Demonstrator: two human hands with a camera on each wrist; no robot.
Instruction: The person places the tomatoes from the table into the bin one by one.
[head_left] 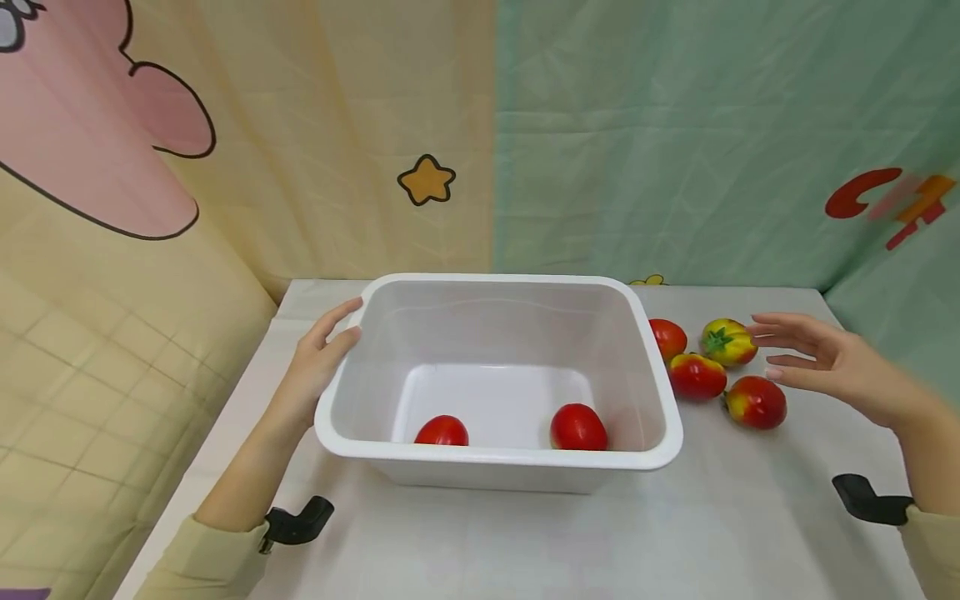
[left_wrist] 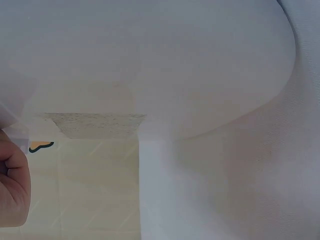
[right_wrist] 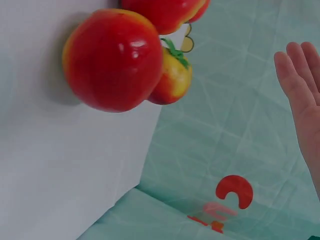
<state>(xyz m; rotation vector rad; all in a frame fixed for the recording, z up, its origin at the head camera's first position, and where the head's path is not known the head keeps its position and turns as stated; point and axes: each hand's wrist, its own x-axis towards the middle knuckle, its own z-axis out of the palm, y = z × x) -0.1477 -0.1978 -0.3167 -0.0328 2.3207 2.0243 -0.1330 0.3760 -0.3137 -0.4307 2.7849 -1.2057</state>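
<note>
A white tub [head_left: 498, 465] stands on the white surface [head_left: 480, 554], with one red tomato [head_left: 442, 431] inside at the near left and another red tomato [head_left: 579, 427] at the near right; the tub's near wall partly hides both.

The left hand [head_left: 318, 360] touches the left rim of the tub with thumb and finger; whether its fingers curl under the rim cannot be told.

The right hand [head_left: 832, 354] is loosely spread and holds nothing, its fingertips just beside a yellow-and-red tomato [head_left: 727, 342] with a green top. Near that one lie a red-and-yellow tomato [head_left: 756, 403] on the near side, a mottled tomato [head_left: 697, 377] to the left and, farther off, a plain red tomato [head_left: 668, 338] partly behind the tub's right rim.

Beyond the surface hangs a yellow and green curtain [head_left: 600, 167] with a printed star [head_left: 426, 180].
</note>
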